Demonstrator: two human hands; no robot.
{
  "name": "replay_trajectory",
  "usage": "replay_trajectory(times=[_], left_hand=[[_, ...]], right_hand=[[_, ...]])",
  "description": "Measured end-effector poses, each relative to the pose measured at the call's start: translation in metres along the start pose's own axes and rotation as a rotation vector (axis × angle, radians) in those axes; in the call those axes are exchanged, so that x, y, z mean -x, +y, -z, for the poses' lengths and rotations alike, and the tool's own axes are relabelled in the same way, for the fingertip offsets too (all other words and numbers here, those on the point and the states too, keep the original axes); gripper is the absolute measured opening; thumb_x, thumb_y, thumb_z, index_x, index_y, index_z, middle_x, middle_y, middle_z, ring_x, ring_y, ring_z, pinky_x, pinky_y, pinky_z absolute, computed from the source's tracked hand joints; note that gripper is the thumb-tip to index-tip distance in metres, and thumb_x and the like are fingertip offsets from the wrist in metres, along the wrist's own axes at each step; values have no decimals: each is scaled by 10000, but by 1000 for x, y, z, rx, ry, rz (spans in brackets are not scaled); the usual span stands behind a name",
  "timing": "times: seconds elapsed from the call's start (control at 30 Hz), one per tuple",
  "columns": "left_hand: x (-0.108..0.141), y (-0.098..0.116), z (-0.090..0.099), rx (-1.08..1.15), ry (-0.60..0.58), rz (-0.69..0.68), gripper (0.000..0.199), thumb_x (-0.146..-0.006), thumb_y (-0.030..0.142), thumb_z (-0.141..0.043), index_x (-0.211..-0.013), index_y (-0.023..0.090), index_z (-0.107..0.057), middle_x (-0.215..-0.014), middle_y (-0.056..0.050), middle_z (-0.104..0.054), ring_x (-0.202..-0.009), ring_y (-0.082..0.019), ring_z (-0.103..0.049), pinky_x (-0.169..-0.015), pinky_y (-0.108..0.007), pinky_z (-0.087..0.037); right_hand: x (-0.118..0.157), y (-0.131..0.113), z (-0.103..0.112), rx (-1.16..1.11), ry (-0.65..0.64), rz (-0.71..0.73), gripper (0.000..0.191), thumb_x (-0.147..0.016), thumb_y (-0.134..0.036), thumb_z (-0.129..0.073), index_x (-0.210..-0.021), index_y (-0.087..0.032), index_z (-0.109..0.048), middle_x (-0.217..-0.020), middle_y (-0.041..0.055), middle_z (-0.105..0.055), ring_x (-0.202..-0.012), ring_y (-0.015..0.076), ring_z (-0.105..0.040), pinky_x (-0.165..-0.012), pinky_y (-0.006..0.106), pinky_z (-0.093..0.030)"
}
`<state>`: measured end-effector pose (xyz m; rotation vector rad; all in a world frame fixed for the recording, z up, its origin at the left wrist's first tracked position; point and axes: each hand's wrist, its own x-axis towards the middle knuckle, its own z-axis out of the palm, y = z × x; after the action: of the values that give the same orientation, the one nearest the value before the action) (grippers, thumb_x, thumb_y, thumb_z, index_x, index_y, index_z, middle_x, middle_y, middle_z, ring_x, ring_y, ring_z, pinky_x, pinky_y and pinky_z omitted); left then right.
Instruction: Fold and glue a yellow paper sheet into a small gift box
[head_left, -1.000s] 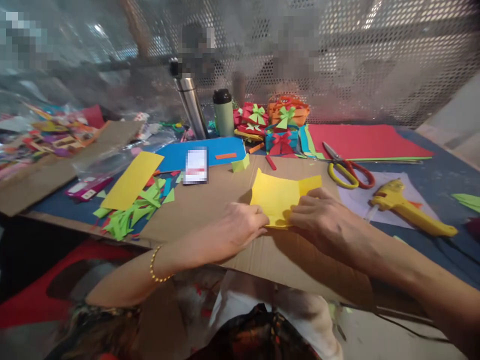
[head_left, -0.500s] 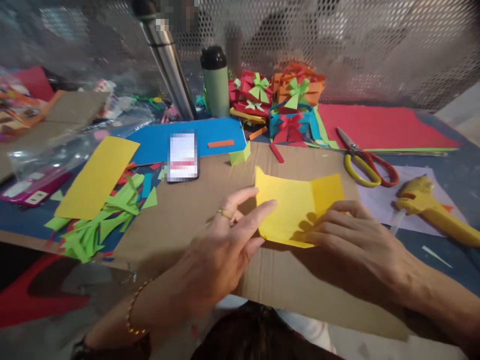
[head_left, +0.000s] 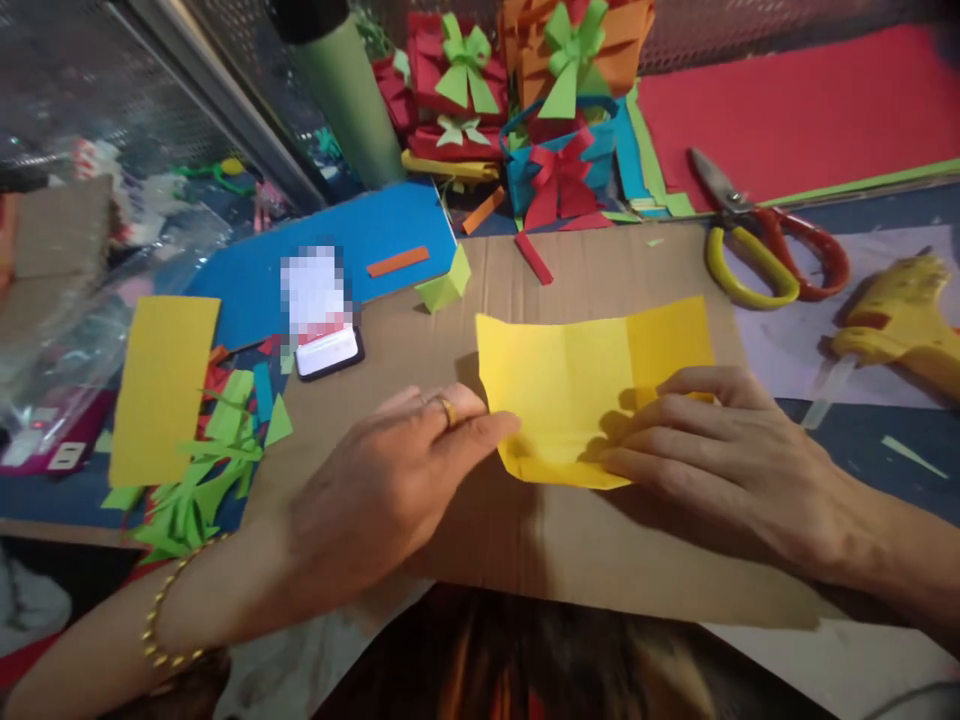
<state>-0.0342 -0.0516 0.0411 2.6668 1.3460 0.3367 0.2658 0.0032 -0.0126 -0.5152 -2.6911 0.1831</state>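
Observation:
A creased sheet of yellow paper (head_left: 592, 370) lies partly folded on the brown cardboard (head_left: 495, 540), its side and front edges turned up. My left hand (head_left: 397, 470) pinches its left edge, thumb on the inner face and the other fingers behind. My right hand (head_left: 720, 450) is closed on the lower right part, fingers curled over the front flap and right side. The right thumb is hidden. A small folded light-green paper piece (head_left: 446, 283) sits beyond the sheet, near a red strip (head_left: 534, 258).
Red-and-yellow scissors (head_left: 757, 240) and a yellow glue gun (head_left: 892, 310) lie at the right. Small paper bags with bows (head_left: 562, 170) stand behind. At the left are a phone (head_left: 326, 355), a yellow sheet (head_left: 165, 390) and green scraps (head_left: 217, 480). A green bottle (head_left: 345, 100) stands at the back.
The view has tilted down and closer. My left hand has shifted from fingers spread over the sheet's left side to a pinch on its left edge. My right hand keeps its hold.

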Motion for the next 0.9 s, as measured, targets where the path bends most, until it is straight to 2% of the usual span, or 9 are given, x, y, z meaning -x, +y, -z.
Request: replay_trajectory(times=[0.1,0.2,0.3,0.4,0.5,0.6,0.7,0.8,0.9], left_hand=[[-6,-4,-1,26,12,30,299,-1031,103,-426,-1094,214,-697,-904,-20,-730,-800,-146,-673,-783,-276,-528],[-8,-4,-3,146,18,76,230,-1046,161,-479,-1073,206,-703,-883,-4,-745,-760,-127,-666,-748,-250,-514],[-7,2,-8,292,14,144,215,-1030,156,-510,-1098,202,-709,-974,-14,-763,-848,-121,-694,-779,-227,-520],[-6,9,-16,372,-18,198,356,-1010,135,-495,-1337,195,-623,-1010,-26,-751,-884,-128,-689,-801,-233,-520],[-5,11,-24,392,-36,265,577,-1001,150,-466,-1571,188,-390,-999,-26,-728,-816,-124,-657,-790,-247,-513],[-8,10,-29,408,-49,283,613,-1013,184,-433,-1615,164,-315,-947,-22,-706,-796,-125,-634,-805,-251,-506],[-16,9,-28,353,-125,283,638,-1004,199,-438,-1629,213,-307,-874,-4,-685,-756,-138,-614,-751,-253,-491],[-26,11,-23,288,-215,270,767,-984,194,-456,-1675,274,-132,-828,13,-673,-682,-145,-597,-669,-253,-458],[-32,11,-20,292,-238,272,901,-952,168,-487,-1674,264,43,-873,2,-688,-671,-151,-614,-655,-258,-464]], right_hand=[[-1,-2,-2,0,14,6,236,-1047,-156,-465,-1152,-259,-649,-841,4,-745,-910,192,-687,-977,446,-429],[-3,-3,-3,12,27,20,259,-1062,-147,-419,-1109,-242,-655,-830,14,-736,-905,192,-675,-962,441,-425],[-6,-3,-1,9,30,52,247,-1070,-167,-423,-1051,-230,-661,-803,11,-722,-864,185,-661,-937,430,-424],[-8,-2,-1,9,28,64,257,-1069,-157,-424,-1038,-228,-669,-826,13,-732,-856,179,-651,-934,422,-410],[-8,0,-2,17,63,119,231,-1066,-143,-436,-1041,-185,-662,-853,25,-739,-836,175,-632,-927,408,-389],[-8,2,-5,17,96,160,253,-1077,-139,-397,-1046,-163,-647,-839,32,-725,-811,179,-616,-911,404,-378],[-7,3,-9,14,126,155,292,-1091,-161,-351,-1030,-189,-635,-796,16,-698,-784,182,-595,-892,402,-382],[-6,4,-12,-6,160,154,252,-1087,-175,-381,-1026,-201,-625,-779,8,-688,-775,183,-582,-877,403,-388],[-7,5,-13,-25,178,173,189,-1064,-165,-439,-1037,-194,-624,-769,3,-680,-763,180,-577,-860,403,-394]])
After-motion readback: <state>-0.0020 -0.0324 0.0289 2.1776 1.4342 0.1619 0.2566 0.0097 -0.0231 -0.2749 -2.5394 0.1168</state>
